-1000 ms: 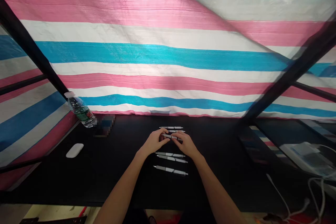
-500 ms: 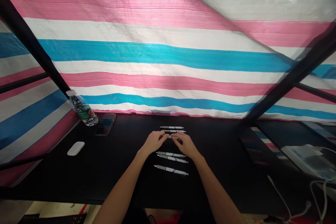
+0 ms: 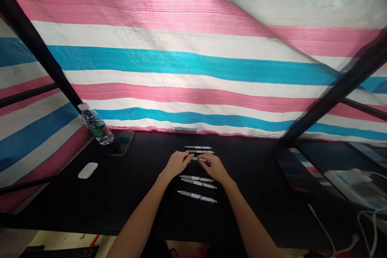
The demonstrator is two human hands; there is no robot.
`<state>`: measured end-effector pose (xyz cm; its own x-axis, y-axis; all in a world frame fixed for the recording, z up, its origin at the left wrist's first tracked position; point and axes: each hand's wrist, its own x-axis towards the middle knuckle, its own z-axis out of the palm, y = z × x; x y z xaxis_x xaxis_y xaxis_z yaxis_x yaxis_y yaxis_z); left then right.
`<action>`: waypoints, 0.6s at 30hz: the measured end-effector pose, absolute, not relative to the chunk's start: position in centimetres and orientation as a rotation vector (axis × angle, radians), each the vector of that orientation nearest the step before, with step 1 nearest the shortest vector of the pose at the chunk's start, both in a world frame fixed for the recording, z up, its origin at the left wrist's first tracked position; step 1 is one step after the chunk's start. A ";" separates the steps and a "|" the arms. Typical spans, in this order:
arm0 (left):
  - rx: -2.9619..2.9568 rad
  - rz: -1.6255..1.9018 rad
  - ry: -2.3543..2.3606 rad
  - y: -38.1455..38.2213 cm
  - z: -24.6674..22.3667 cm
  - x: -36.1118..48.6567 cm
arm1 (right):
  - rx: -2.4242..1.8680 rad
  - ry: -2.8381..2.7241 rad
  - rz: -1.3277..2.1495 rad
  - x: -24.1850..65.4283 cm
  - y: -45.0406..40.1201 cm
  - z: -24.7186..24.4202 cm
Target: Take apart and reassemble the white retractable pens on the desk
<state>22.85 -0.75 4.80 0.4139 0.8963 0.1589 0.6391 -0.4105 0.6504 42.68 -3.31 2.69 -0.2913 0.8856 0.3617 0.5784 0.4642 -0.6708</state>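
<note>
A white pen lies crosswise between my two hands, partly hidden by the fingers. My left hand pinches its left end, and my right hand has its fingers closed on the right end. Just beyond the fingertips, a pen with dark trim and another white pen lie side by side. Nearer to me, below the hands, are a white pen, one close under it, and a slightly tilted pen nearest the front edge.
A water bottle stands at the back left beside a blurred dark phone-like object. A white rounded case sits on the black table. White cables and a pale box-like thing are at right. Striped sheeting hangs behind.
The fingertips have shifted slightly, and more of the held pen shows between them. The other pens lie where they were. The view has tilted a little.
</note>
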 end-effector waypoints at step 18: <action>1.930 0.940 1.191 0.1 4.0 22.2 | -1.374 -1.922 0.475 44.2 -2.7 2.6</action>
<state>22.19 0.12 3.99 0.3224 0.9191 0.2266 0.4339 -0.3563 0.8275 44.25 -2.73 2.57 -0.1772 0.9248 0.3368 0.6618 0.3652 -0.6547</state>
